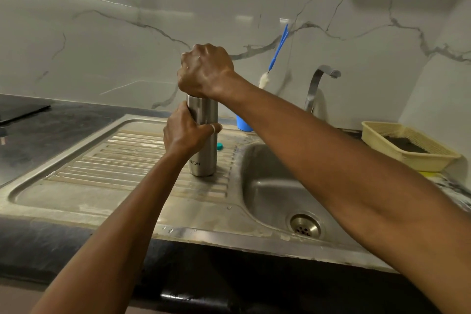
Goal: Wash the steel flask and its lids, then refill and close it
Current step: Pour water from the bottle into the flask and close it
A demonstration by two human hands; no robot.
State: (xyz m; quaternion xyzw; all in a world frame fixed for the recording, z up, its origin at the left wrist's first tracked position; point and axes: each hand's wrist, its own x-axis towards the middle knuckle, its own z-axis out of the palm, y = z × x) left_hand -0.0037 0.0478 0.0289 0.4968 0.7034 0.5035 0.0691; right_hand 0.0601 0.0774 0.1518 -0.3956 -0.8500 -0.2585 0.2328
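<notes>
- Here, in the middle of the frame, the steel flask (202, 160) stands upright on the ribbed drainboard (127, 155), just left of the sink basin (270, 186).
- The left hand (186, 132) grips the flask's body about halfway up, fingers wrapped narrowly round it, a ring showing on one finger.
- The right hand (205, 71) sits on top of the flask, fingers curled tightly down round its upper end; what lies under the palm is hidden, so I cannot tell whether a lid is there.
- A small teal cap (219, 145) lies on the drainboard just right of the flask, apart from it.
- Behind the flask, partly hidden by the right forearm, a blue cup (243, 123) stands at the back of the drainboard.
- Above the cup, a blue-handled brush (277, 48) with a white tip slants against the marble wall (102, 33).
- A steel tap (319, 84) rises behind the basin, its spout turned toward the right.
- The drain (305, 225) shows at the basin's bottom, lower right of centre.
- At the right edge, a pale yellow basket (377, 143) rests on the counter with something dark inside.
- The dark counter (63, 120) runs to the left edge of the frame.
</notes>
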